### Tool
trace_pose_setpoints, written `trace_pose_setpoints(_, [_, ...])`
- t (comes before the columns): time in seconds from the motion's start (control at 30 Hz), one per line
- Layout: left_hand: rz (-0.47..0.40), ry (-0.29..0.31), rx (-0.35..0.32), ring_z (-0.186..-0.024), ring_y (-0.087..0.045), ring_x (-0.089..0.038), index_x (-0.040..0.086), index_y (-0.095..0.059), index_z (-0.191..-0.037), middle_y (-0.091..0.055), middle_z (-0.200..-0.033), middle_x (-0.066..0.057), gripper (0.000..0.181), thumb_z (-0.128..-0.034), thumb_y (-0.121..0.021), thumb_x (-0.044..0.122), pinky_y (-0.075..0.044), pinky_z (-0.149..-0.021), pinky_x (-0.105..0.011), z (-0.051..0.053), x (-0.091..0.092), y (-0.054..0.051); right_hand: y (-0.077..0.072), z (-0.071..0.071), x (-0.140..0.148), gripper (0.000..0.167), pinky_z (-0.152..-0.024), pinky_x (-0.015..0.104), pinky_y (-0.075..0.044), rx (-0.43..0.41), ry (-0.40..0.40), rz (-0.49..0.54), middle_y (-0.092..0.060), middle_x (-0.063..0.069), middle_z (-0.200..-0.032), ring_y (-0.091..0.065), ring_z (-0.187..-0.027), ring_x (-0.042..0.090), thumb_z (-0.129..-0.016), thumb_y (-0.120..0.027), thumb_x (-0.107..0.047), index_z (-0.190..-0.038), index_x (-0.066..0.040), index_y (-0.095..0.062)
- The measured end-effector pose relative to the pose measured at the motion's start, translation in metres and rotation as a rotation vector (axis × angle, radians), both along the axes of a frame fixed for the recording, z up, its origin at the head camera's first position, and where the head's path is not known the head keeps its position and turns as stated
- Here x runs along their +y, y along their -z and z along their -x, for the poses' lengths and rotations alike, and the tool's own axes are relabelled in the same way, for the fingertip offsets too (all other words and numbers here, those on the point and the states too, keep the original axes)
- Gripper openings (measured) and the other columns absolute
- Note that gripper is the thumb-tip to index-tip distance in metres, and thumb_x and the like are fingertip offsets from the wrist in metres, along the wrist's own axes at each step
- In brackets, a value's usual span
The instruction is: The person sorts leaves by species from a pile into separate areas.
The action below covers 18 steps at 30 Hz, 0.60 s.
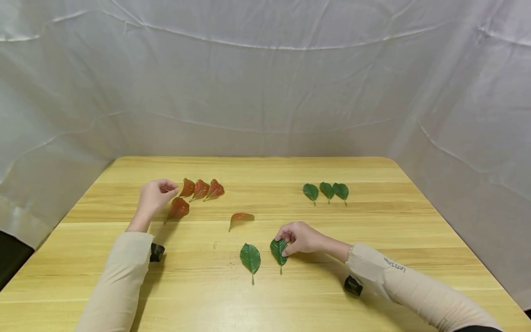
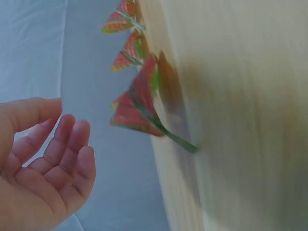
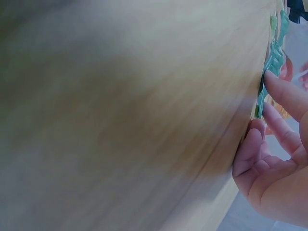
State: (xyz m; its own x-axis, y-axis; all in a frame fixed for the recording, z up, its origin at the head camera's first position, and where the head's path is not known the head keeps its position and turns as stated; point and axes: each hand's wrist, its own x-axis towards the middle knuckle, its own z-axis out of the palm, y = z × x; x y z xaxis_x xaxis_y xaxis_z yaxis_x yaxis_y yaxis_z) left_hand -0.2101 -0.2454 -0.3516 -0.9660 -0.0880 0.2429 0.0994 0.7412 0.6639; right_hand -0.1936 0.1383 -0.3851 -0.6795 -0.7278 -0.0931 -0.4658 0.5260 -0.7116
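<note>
My left hand (image 1: 156, 198) hovers at the left end of a row of red leaves, fingers loosely bent. Nothing lies between the thumb and fingers in the left wrist view, where a red leaf (image 2: 137, 103) with a green stem stands apart from them. Just below that hand is another red leaf (image 1: 178, 208). With thumb and index finger my right hand (image 1: 302, 237) pinches a green leaf (image 1: 279, 252) at its right edge, low over the table. In the right wrist view the green leaf (image 3: 273, 62) appears edge-on. A second green leaf (image 1: 250, 258) lies to its left.
Three red leaves, one of them the rightmost leaf (image 1: 214, 189), form the back-left row. A curled red leaf (image 1: 241, 216) lies near the middle of the wooden table (image 1: 265, 177). Three green leaves (image 1: 327, 189) lie back right. White sheeting (image 1: 265, 92) hangs behind.
</note>
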Motion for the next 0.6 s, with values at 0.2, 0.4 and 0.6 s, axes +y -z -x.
trace_pose_setpoints(0.2, [-0.018, 0.027, -0.015, -0.080, -0.057, -0.031, -0.006, -0.062, -0.096, -0.062, -0.090, -0.020, 0.017, -0.0858, -0.057, 0.007, -0.045, -0.070, -0.041, 0.000, 0.013, -0.006, -0.001, -0.001, 0.000, 0.025, -0.051, 0.018, -0.035, 0.001, 0.001, 0.001, -0.049, 0.004, -0.071, -0.038, -0.056, 0.006, -0.069, -0.074, -0.001, -0.092, -0.002, -0.064])
trace_pose_setpoints(0.4, [-0.016, 0.066, -0.010, -0.076, -0.057, -0.027, -0.003, -0.063, -0.096, -0.063, -0.087, -0.016, 0.015, -0.0863, -0.057, 0.007, -0.044, -0.066, -0.035, 0.002, 0.027, -0.010, -0.001, -0.001, 0.000, 0.025, -0.051, 0.018, -0.035, 0.007, -0.002, 0.002, -0.049, 0.004, -0.070, -0.038, -0.056, 0.005, -0.069, -0.074, -0.001, -0.092, -0.002, -0.064])
trace_pose_setpoints(0.6, [-0.050, 0.141, -0.004, -0.075, -0.056, -0.025, -0.004, -0.063, -0.095, -0.063, -0.086, -0.015, 0.016, -0.0865, -0.058, 0.009, -0.044, -0.064, -0.032, 0.003, 0.042, -0.010, -0.001, -0.001, 0.000, 0.025, -0.051, 0.018, -0.035, 0.006, -0.001, 0.007, -0.048, 0.004, -0.070, -0.038, -0.056, 0.005, -0.069, -0.074, 0.000, -0.092, -0.002, -0.064])
